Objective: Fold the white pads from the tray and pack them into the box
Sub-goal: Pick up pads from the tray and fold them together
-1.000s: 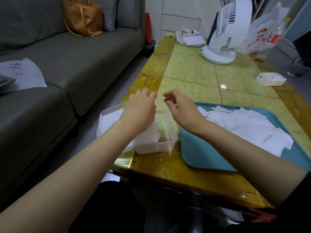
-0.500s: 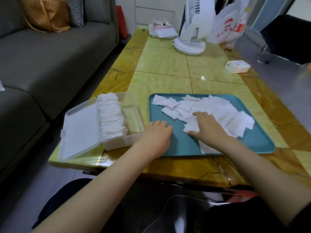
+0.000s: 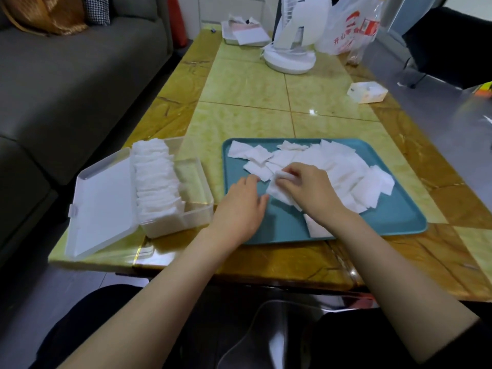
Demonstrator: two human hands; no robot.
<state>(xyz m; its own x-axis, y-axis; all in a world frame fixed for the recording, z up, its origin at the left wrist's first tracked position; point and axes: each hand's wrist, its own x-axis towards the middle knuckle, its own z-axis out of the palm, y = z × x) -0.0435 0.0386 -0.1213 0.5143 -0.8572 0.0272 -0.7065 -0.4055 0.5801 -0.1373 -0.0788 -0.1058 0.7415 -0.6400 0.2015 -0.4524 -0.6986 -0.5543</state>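
My right hand, palm down, pinches pad, far edge lifted; my left hand flat, relaxed, on tray.

Right hand now pinches a pad, edge apparently lifted.

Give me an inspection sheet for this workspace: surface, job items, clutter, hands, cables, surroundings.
Surface: glossy yellow-green tiled table.
Job's things: teal tray bearing loose white pads; clear box left of it, lid open, row of folded pads inside.
Clutter: white fan, plastic bag, small white carton, papers at far end.
Hands: left hand rests on the tray, fingers relaxed; right hand pinches one pad.
Cables: pale cord below the near table edge.
Surroundings: grey sofa left, tan bag on it; dark chair far right.
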